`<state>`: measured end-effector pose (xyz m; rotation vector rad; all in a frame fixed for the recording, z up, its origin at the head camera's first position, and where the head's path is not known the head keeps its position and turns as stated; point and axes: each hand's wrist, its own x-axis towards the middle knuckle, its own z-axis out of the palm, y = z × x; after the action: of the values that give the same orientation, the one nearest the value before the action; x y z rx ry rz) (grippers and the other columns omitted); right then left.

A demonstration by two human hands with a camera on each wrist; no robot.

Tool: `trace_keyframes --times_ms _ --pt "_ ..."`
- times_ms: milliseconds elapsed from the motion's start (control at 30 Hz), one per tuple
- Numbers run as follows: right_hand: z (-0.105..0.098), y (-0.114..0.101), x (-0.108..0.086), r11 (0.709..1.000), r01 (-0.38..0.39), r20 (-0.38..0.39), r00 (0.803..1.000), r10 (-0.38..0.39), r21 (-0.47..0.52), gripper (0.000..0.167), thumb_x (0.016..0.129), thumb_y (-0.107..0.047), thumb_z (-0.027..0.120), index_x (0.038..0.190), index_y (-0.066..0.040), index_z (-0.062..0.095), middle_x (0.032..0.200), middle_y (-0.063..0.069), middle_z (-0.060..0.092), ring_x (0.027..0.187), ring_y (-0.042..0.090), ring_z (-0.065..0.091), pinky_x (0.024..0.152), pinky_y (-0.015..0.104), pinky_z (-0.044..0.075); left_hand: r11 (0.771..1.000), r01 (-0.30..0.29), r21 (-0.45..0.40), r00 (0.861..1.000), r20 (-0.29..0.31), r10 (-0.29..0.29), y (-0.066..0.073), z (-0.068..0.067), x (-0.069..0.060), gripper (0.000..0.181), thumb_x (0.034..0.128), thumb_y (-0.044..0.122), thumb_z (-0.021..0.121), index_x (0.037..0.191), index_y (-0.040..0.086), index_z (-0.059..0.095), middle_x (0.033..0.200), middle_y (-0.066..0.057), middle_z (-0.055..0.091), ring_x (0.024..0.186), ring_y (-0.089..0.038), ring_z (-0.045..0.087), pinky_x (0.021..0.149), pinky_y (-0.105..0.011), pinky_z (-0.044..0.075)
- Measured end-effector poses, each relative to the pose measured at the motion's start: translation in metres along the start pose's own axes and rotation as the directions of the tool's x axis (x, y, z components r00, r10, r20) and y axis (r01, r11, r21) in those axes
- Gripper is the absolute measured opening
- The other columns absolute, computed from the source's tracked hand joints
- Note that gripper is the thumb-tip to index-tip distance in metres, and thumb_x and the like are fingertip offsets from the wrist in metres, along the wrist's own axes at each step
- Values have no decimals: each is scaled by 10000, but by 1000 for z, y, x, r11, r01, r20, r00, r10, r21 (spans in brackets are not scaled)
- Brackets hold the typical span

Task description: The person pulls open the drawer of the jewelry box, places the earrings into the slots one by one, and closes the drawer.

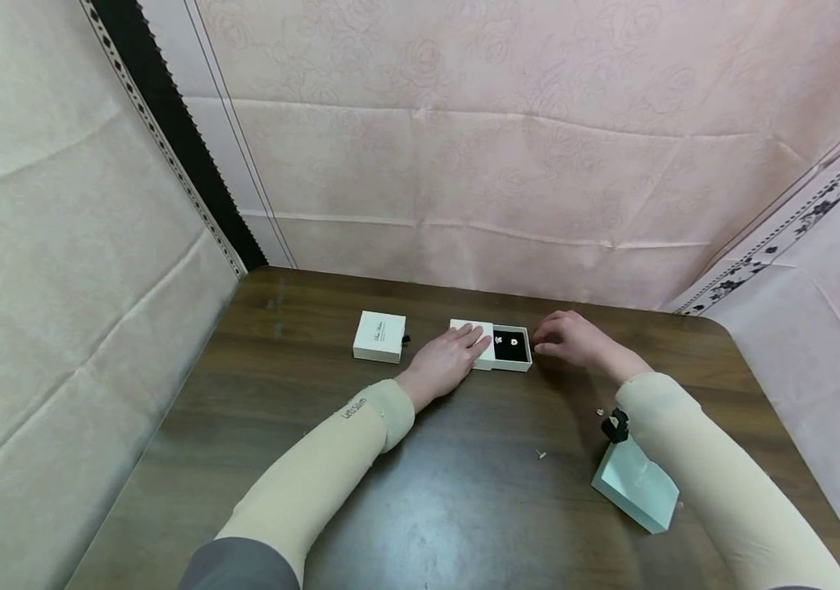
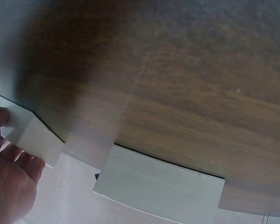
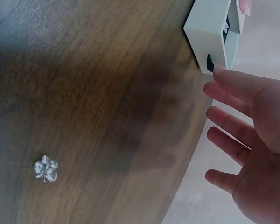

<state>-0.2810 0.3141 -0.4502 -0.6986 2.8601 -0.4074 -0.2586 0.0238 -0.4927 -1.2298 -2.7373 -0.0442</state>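
My left hand lies over the white sleeve of a small jewelry box and holds it, thumb along one side in the left wrist view. The drawer is pulled partly out to the right. Two small shiny earring-like pieces sit on its black pad. At the drawer's end, my right hand has thumb and forefinger at the black pull tab and appears to pinch it. Its other fingers are spread apart.
A second white box with lettering stands to the left. A sparkling clover-shaped piece and a small stud lie on the brown table. Beneath my right forearm is a mint-green box with a black bow.
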Motion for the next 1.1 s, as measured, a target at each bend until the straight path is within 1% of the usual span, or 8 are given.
trace_keyframes --times_ms 167,400,600,700,900,1033,1100 --pt "5 -1 3 1000 15 0 1000 -15 -12 135 999 -134 751 1078 -38 802 1287 265 676 1256 493 575 1102 671 427 1000 1 1 1000 -7 -1 0 0 1 449 1148 188 511 1592 122 528 1636 -100 497 1516 -264 475 1236 -396 397" --pt "11 -5 8 998 55 -46 997 -56 -24 47 969 -82 761 941 -47 776 1220 255 691 1192 476 600 1064 644 456 1000 4 9 1000 -1 -4 2 -1 2 458 1145 195 524 1598 128 521 1642 -90 491 1522 -255 467 1240 -389 390" --pt "13 -6 10 995 95 -80 992 -98 -37 80 936 -34 756 861 -57 742 1190 251 696 1164 481 611 1047 633 467 1000 3 19 1000 6 -3 2 -1 2 455 1153 211 507 1601 133 519 1644 -85 490 1523 -252 465 1239 -386 391" --pt "15 -7 11 994 99 -92 990 -103 -45 90 924 -8 748 848 -56 735 1208 256 695 1170 485 613 1050 634 465 1000 2 22 1000 0 -2 1 0 2 453 1152 209 508 1598 131 521 1641 -88 494 1521 -254 468 1238 -386 393" --pt "14 -13 14 995 69 -94 993 -76 -77 122 949 -21 730 840 -77 726 1288 254 678 1235 477 594 1089 632 447 1000 2 10 1000 -19 -1 1 2 0 444 1143 191 519 1581 121 540 1626 -101 513 1516 -265 475 1238 -390 394" --pt "11 -17 15 991 86 -106 990 -97 -101 118 934 -3 730 839 -73 727 1300 254 676 1237 475 596 1106 627 436 1000 2 2 1000 -30 -2 1 3 0 442 1135 180 536 1573 115 549 1618 -104 521 1510 -270 482 1232 -398 403" --pt "11 -19 17 989 96 -110 988 -108 -109 113 921 13 728 836 -62 728 1301 259 676 1233 478 599 1112 626 432 1000 3 -1 1000 -19 -3 1 3 0 449 1139 181 529 1583 119 536 1629 -104 507 1519 -272 470 1239 -398 393"
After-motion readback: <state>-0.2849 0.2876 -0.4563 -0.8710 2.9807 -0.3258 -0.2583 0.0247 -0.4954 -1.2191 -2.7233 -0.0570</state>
